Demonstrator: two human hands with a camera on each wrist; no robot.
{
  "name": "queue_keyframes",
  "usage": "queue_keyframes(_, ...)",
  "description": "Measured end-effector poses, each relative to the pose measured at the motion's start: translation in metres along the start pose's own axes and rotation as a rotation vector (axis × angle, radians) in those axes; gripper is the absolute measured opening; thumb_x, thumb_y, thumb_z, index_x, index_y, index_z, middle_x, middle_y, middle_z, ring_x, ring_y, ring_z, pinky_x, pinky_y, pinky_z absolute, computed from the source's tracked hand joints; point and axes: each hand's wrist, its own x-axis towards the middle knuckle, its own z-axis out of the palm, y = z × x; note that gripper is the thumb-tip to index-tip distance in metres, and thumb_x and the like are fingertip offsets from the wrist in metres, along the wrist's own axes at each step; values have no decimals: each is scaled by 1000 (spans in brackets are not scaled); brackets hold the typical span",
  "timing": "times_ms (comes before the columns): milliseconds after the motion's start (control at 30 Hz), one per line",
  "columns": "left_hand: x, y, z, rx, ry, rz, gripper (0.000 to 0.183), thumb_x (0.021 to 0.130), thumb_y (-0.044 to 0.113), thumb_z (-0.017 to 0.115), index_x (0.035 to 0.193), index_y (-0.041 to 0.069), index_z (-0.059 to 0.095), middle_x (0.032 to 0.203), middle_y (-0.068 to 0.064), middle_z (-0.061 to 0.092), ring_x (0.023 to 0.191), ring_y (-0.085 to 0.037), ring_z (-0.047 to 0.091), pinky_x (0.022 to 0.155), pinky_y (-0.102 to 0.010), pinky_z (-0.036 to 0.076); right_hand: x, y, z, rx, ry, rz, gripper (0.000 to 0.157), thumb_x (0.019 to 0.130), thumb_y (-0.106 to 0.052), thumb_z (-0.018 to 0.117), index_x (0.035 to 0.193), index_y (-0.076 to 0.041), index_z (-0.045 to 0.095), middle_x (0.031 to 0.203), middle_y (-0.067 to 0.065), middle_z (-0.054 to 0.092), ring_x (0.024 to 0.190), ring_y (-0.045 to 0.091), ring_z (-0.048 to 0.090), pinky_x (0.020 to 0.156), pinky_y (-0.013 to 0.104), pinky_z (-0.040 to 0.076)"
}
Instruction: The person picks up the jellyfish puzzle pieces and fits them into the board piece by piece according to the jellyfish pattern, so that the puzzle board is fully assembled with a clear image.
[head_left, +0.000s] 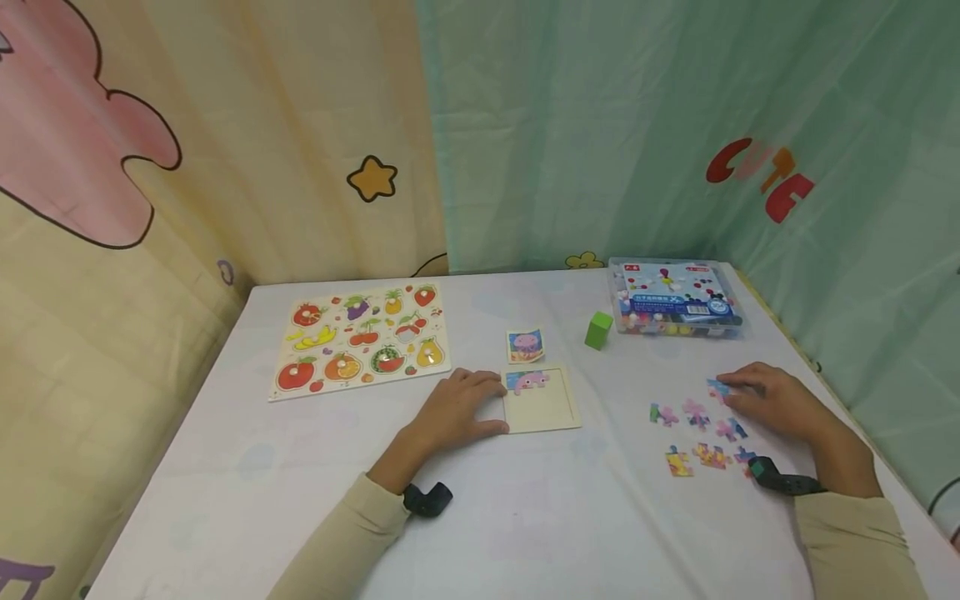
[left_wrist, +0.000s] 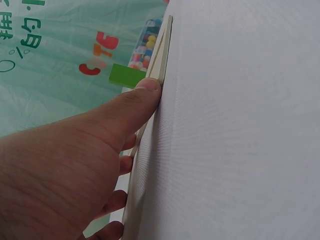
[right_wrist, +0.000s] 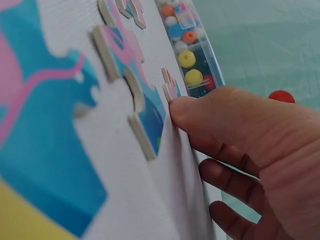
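My left hand (head_left: pixel 461 408) rests at the left edge of a small wooden puzzle tray (head_left: pixel 551 412), its thumb by the near corner. In the left wrist view, the thumb (left_wrist: pixel 132 105) touches the tray's rim. One pink-and-blue piece (head_left: pixel 527 381) lies in the tray's upper left. On the right, my right hand (head_left: pixel 780 404) pinches a small blue-and-pink puzzle piece (head_left: pixel 717 389) between thumb and fingers, low over the table; the right wrist view shows the thumb (right_wrist: pixel 200 112) against this piece (right_wrist: pixel 170 87). Several loose puzzle pieces (head_left: pixel 696 414) lie beside that hand.
A small picture card (head_left: pixel 525 345) lies just behind the tray. A green block (head_left: pixel 598 330) and a clear box of colored beads (head_left: pixel 675 298) stand at the back right. To the left lies a fruit peg board (head_left: pixel 360 340). Curtains (head_left: pixel 525 142) hang behind the white table.
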Motion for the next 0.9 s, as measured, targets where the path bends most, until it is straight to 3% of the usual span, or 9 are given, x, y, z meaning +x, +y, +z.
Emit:
queue_keyframes(133, -2, 0, 0, -6, -4, -2, 56, 89, 56, 72, 133, 22, 65, 144, 3, 55, 124, -23, 49, 97, -43, 43, -1, -2, 2, -16, 37, -15, 23, 85, -2, 77, 108, 0, 76, 99, 10, 67, 96, 0, 52, 78, 19, 40)
queue_keyframes(233, -3, 0, 1, -15, -16, -6, 56, 89, 56, 72, 133, 22, 64, 144, 3, 55, 124, -22, 48, 98, -43, 43, 0, -4, 6, -78, 102, -72, 24, 79, 1, 80, 104, 0, 76, 94, 7, 66, 90, 13, 58, 76, 22, 41)
queue_keyframes(367, -4, 0, 3, -16, -22, -3, 57, 89, 57, 71, 134, 23, 64, 145, 3, 54, 124, -22, 48, 98, -43, 43, 4, -12, 8, -120, 220, -172, 33, 71, 6, 83, 102, -1, 77, 89, 3, 64, 82, 16, 59, 72, 20, 41)
queue_keyframes(433, -3, 0, 3, -11, -21, 2, 57, 89, 58, 70, 134, 23, 64, 145, 3, 54, 124, -22, 48, 97, -43, 43, 9, -23, 7, -100, 239, -201, 36, 69, 7, 85, 104, -2, 76, 91, 3, 65, 82, 17, 60, 73, 18, 41)
queue_keyframes(500, -2, 0, 3, -8, -14, 7, 57, 89, 59, 70, 134, 23, 64, 145, 3, 54, 124, -22, 48, 97, -43, 43, 17, -40, 5, -71, 202, -218, 35, 72, 5, 85, 104, -3, 76, 93, 4, 67, 85, 22, 63, 76, 19, 44)
queue_keyframes(633, -1, -1, 1, -5, 0, 5, 57, 89, 58, 70, 134, 23, 64, 145, 3, 54, 123, -22, 48, 96, -42, 43, 42, -80, 9, -8, -4, -213, 24, 83, -3, 80, 107, -5, 76, 100, 2, 67, 92, 23, 64, 80, 31, 51)
queue_keyframes(767, -1, -2, 2, -7, -1, 1, 58, 90, 58, 70, 134, 22, 64, 145, 2, 54, 124, -22, 48, 97, -43, 43, 69, -113, 31, 65, -186, -249, 21, 89, -7, 76, 109, -5, 76, 102, -1, 67, 93, 18, 63, 80, 39, 53)
queue_keyframes(900, -1, -2, 1, -6, -2, 4, 58, 90, 58, 69, 134, 22, 64, 146, 2, 54, 124, -23, 48, 97, -44, 43, 94, -141, 56, 86, -283, -287, 23, 90, -13, 77, 112, -5, 75, 104, -1, 67, 96, 17, 63, 83, 40, 53)
